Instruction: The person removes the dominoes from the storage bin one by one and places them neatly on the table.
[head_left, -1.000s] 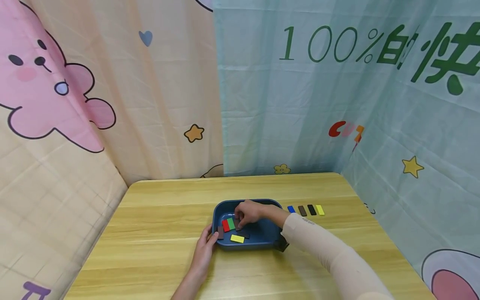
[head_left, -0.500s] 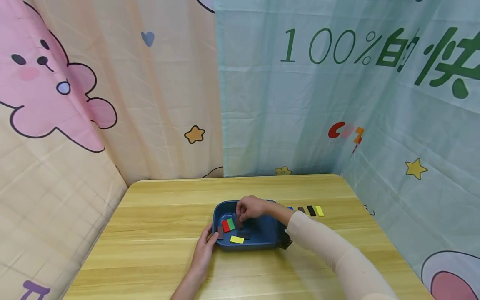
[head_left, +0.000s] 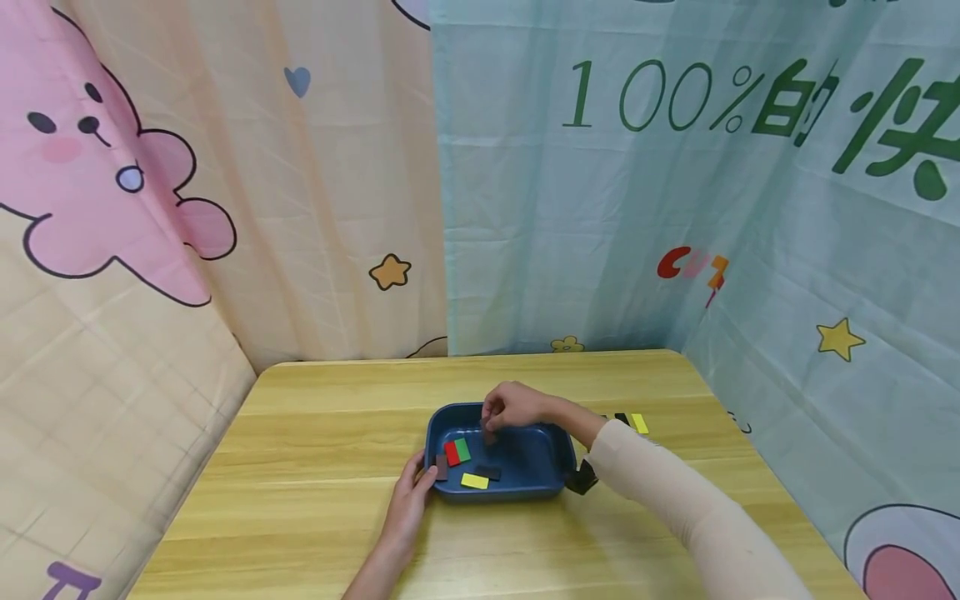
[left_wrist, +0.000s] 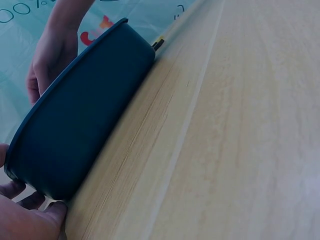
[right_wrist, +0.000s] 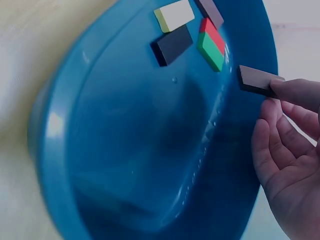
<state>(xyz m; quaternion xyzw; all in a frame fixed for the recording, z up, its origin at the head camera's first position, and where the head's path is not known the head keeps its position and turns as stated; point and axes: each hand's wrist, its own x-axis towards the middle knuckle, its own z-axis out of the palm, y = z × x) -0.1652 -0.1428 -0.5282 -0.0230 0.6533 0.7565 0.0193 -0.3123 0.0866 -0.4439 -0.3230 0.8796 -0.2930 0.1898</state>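
My left hand [head_left: 407,504] grips the left end of a dark blue basin [head_left: 517,493], thumb at the rim and fingers against the outer wall. My right hand [head_left: 516,405] pinches a brown block [right_wrist: 256,80] between thumb and fingers, above the basin's far side. Inside the basin, a red block [head_left: 452,453] touches a green block [head_left: 462,450]. Nearer the front, a yellow block [head_left: 475,482] lies against a black block [head_left: 487,472]. Another brown block [head_left: 441,468] is at the left wall, beside my left thumb.
Right of the basin, a yellow block [head_left: 640,423] and a black block [head_left: 622,418] lie on the wooden table [head_left: 315,467]; my right arm covers others there. A black device [head_left: 582,478] hangs below the right wrist. Printed curtains [head_left: 555,208] stand behind the table.
My right hand has lifted the brown block off the basin floor, away from the green block, moving up and slightly right. The left hand stays on the basin.
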